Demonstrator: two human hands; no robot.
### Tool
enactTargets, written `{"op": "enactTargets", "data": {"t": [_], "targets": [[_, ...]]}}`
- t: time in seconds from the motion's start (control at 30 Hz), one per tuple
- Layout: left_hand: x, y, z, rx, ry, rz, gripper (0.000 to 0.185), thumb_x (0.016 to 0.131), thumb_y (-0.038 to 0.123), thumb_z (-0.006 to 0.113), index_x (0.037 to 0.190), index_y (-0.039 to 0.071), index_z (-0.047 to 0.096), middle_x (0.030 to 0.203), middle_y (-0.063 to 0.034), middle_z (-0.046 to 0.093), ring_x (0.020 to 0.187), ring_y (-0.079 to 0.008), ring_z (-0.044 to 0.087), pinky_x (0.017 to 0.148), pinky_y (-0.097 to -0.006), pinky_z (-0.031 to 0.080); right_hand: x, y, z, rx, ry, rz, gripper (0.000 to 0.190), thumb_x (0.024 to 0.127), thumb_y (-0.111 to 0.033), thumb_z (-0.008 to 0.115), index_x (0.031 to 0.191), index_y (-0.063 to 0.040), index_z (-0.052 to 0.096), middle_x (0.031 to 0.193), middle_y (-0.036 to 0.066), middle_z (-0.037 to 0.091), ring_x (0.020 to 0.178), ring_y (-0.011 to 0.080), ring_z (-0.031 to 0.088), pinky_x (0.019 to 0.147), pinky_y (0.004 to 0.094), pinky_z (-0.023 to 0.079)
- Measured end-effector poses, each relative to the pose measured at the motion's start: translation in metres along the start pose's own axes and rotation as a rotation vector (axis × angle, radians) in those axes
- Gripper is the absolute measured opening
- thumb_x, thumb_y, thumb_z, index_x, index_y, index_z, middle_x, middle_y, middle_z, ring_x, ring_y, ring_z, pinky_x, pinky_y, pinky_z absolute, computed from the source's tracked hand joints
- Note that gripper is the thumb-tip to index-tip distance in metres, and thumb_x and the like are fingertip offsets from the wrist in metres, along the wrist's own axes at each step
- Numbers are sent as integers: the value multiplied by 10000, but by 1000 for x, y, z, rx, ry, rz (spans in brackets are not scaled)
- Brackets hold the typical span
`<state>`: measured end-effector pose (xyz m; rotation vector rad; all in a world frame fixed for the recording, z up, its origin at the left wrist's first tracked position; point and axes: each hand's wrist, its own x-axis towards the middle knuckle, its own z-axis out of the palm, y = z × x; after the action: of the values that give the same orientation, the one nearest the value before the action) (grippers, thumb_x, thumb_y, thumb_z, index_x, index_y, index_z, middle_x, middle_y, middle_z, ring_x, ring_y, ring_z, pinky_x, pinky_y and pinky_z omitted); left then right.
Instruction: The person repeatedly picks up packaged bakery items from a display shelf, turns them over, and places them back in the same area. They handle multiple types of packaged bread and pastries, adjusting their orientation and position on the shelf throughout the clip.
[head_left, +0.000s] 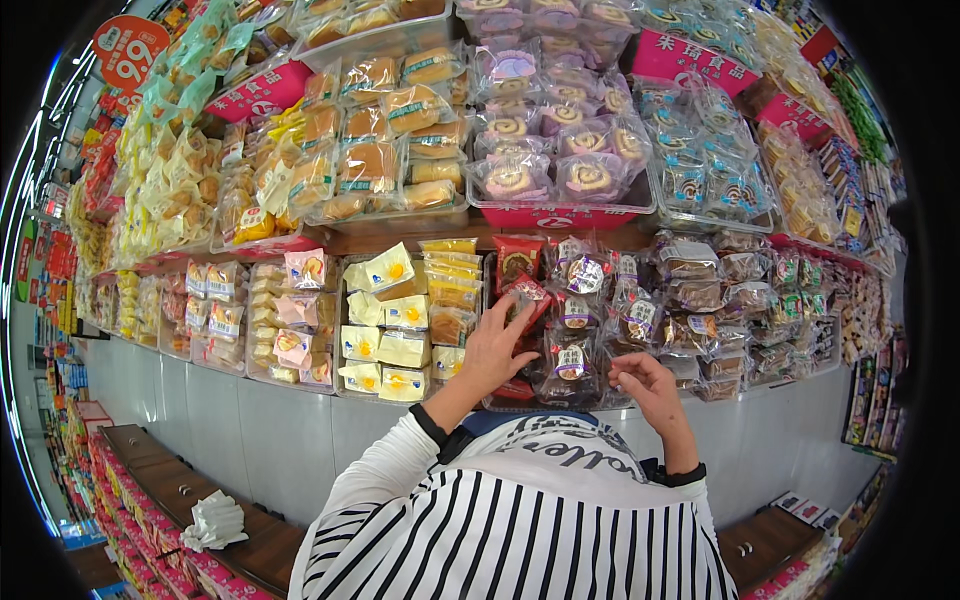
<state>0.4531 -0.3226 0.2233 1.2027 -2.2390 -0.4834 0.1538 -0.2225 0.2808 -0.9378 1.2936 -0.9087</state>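
Observation:
My left hand (491, 346) reaches over a clear bin, its fingertips touching a tilted red packet (534, 294). The thumb is spread away from that packet, over the dark packs. Behind it lies another red packet (517, 259) with a dark picture on it. Loosely curled, my right hand (651, 386) hovers by the bin's front edge, with nothing plainly visible in its fingers. Between my hands are clear-wrapped dark brown cakes (568, 366) with round white and purple labels. A similar wrapped cake (637, 319) lies just beyond my right fingers.
Cream-coloured packs (405, 311) fill the bin to the left. Wrapped brown cakes (686, 300) are stacked at right. Behind rise bins of purple swirl rolls (517, 176) and sponge cakes (367, 166). A white bundle (215, 521) sits on a brown ledge (161, 469) at lower left.

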Motion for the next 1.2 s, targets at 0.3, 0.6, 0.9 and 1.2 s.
{"op": "enactTargets", "data": {"t": [0.3, 0.6, 0.9, 1.2], "targets": [[39, -14, 7, 68, -214, -412, 950, 860, 407, 824, 1622, 107, 340, 1311, -218, 622, 1018, -444, 700, 802, -516, 586, 1, 0, 1, -2, -39, 8, 252, 1030, -81, 656, 1256, 27, 647, 1109, 87, 713, 1033, 149, 696, 931, 307, 576], [26, -15, 11, -105, -245, -685, 1094, 791, 569, 858, 1602, 44, 345, 1254, -282, 699, 1066, -448, 716, 895, -485, 571, 9, 2, 5, -4, -84, 10, 257, 1031, -95, 664, 1263, 17, 652, 1100, 93, 731, 999, 139, 702, 916, 295, 576], [-20, -32, 9, -1111, -3, -867, 647, 955, 341, 778, 1466, 45, 514, 1234, -95, 724, 1111, -198, 718, 929, -351, 571, 13, 2, 1, -17, -86, 18, 251, 1033, -97, 663, 1259, 11, 652, 1090, 81, 729, 996, 135, 702, 912, 295, 575], [-9, -23, -9, -1484, -44, -991, 500, 993, 177, 722, 1445, 68, 537, 1302, -52, 691, 1162, -156, 690, 980, -350, 570, 16, 0, 0, -22, -86, 17, 245, 1039, -107, 658, 1254, 11, 655, 1084, 71, 724, 997, 133, 700, 912, 305, 583]]}}
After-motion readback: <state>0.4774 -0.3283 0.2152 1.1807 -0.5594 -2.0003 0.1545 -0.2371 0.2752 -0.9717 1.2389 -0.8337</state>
